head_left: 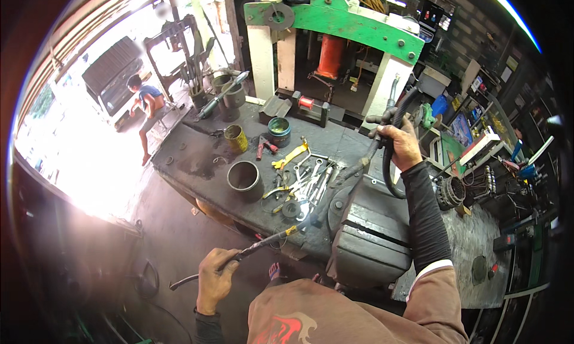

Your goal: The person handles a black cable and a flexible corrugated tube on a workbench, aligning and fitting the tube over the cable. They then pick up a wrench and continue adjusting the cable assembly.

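Note:
My left hand (216, 278), at the lower left, is closed around a dark cable (263, 242) whose thin end sticks out past my fist. The cable slants up to the right across the bench edge, with a yellow band on it. My right hand (399, 138), raised at the upper right, is wrapped around the cable's other stretch and a black corrugated hose (390, 170) that loops down beside my wrist. A pale tip of the cable points up above that hand. Below it stands a large dark bench vise (373, 242).
On the dark workbench (191, 147) lie a pile of wrenches (308, 182), an empty-looking can (244, 179), a yellow can (235, 139), a green-blue tin (279, 129) and red-handled pliers (266, 147). Behind stands a green-and-white press frame (335, 21). A person (148, 108) sits outside, far left.

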Motion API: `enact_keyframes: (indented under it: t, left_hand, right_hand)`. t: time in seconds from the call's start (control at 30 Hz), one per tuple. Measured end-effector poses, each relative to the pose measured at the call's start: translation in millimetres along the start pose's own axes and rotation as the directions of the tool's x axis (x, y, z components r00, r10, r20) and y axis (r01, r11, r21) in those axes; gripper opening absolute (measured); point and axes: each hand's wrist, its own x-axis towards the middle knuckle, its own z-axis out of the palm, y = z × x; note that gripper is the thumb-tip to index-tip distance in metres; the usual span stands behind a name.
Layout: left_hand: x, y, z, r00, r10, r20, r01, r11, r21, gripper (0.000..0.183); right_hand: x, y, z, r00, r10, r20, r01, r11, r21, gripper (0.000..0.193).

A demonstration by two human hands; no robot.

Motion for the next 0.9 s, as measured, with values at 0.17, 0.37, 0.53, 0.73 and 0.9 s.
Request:
enact_keyframes:
  t: [0.17,0.37,0.53,0.73,0.9]
  left_hand:
    - [0.2,-6.9,1.8,0.999,-0.04,-0.025,0.041,0.999,0.012,0.027]
    - [-2.4,-26.0,6.1,0.997,-0.081,-0.011,0.081,0.997,0.008,0.028]
    - [-7.4,-57.5,14.9,0.994,-0.103,-0.023,0.103,0.995,-0.002,0.028]
    - [-16.4,-99.5,29.8,0.984,-0.173,-0.049,0.172,0.985,-0.016,0.029]
    - [-21.3,-118.8,35.6,0.974,-0.225,-0.035,0.224,0.974,-0.025,0.028]
  right_hand:
    - [-1.9,5.5,3.1,1.0,0.013,0.024,-0.014,1.0,0.018,0.027]
    - [-6.5,5.7,11.6,0.999,0.04,0.021,-0.039,0.998,-0.038,0.025]
    - [-14.2,6.5,26.4,0.994,0.086,0.073,-0.086,0.996,-0.01,0.035]
    - [-21.0,7.2,48.1,0.973,0.049,0.224,-0.04,0.998,-0.045,0.032]
    - [-21.6,15.2,60.2,0.971,0.069,0.23,-0.049,0.995,-0.091,0.038]
